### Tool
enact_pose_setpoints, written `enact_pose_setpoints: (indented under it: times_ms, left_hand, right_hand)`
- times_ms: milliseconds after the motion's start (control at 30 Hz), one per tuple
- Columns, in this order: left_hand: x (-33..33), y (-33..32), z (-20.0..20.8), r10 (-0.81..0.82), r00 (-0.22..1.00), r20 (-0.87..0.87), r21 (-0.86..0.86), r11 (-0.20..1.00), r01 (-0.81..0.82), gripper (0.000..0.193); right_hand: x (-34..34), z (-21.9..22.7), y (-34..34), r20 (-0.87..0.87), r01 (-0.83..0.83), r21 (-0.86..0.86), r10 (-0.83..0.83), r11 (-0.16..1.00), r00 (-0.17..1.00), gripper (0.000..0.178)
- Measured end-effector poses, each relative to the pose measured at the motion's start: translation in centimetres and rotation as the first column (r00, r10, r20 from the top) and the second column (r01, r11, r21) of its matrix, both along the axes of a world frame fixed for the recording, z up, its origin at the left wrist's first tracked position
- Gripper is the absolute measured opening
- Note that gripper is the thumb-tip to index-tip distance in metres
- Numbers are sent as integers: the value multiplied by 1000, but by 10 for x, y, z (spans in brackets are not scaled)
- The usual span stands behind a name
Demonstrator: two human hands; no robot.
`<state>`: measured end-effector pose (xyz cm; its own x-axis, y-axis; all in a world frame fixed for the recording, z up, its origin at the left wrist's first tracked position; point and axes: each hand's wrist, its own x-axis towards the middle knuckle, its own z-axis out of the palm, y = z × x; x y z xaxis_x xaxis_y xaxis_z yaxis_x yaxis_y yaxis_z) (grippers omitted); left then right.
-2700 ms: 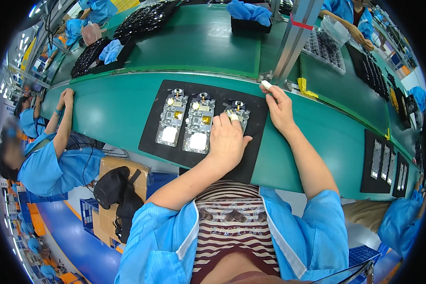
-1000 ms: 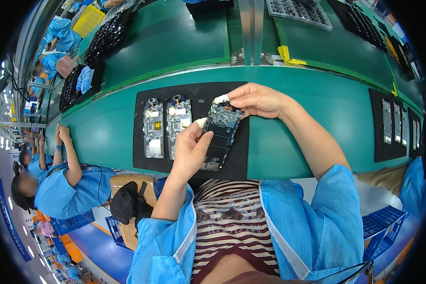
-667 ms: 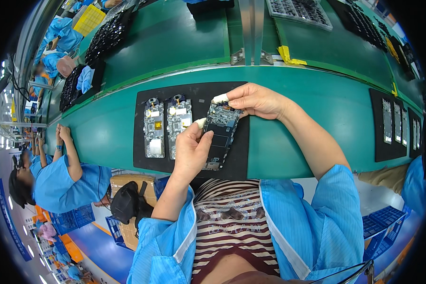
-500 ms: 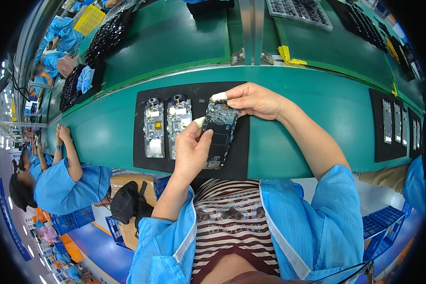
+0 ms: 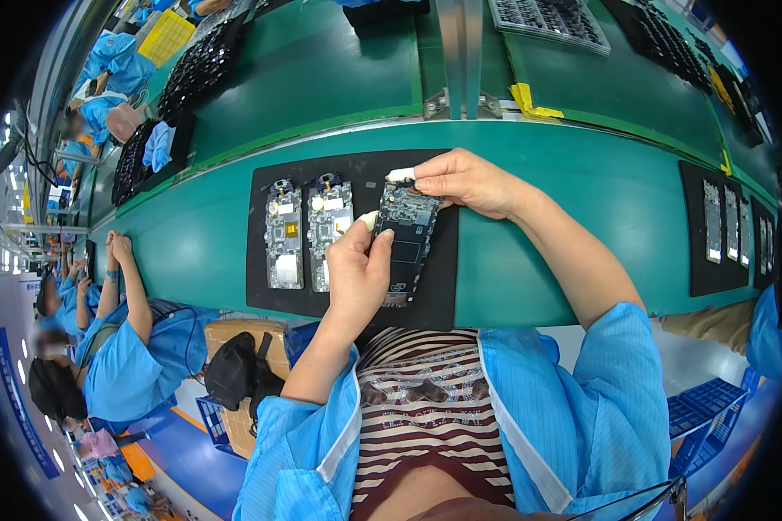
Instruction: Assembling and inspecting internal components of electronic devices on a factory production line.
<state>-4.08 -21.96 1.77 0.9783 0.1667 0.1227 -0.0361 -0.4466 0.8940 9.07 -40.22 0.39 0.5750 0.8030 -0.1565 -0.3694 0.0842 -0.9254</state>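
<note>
A long dark circuit board point(image 5: 407, 246) is held tilted above the right part of a black mat point(image 5: 443, 286). My left hand point(image 5: 359, 269) grips its left edge, thumb lying on the face. With pale finger covers on some fingertips, my right hand point(image 5: 469, 184) pinches the board's far end; the small part under those fingers is hard to make out. Left of the held board, two more circuit boards lie side by side on the mat: one circuit board point(image 5: 284, 234) at the far left, and another circuit board point(image 5: 326, 227) partly covered by my left hand.
The mat rests on a green workbench point(image 5: 530, 286). Metal posts point(image 5: 460, 61) and a rail run along its far side, with black trays point(image 5: 195, 69) beyond. At right, another black mat point(image 5: 712, 234) carries several boards. A co-worker in blue point(image 5: 139, 347) sits at left, hands over the bench.
The held board has turned slightly in my hands, and both hands stay at its edges. The co-worker at left has shifted a little to the right.
</note>
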Motion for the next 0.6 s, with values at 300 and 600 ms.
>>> enact_pose_setpoints:
  times_ms: [300,600]
  left_hand:
    - [6,1,-12,-16,1000,-3,-139,990,15,18]
    - [23,5,-16,-72,977,-201,-403,915,-15,6]
  right_hand:
    - [3,5,-5,352,-32,-52,48,998,935,28]
    - [-3,-13,8,716,230,-104,-88,968,692,25]
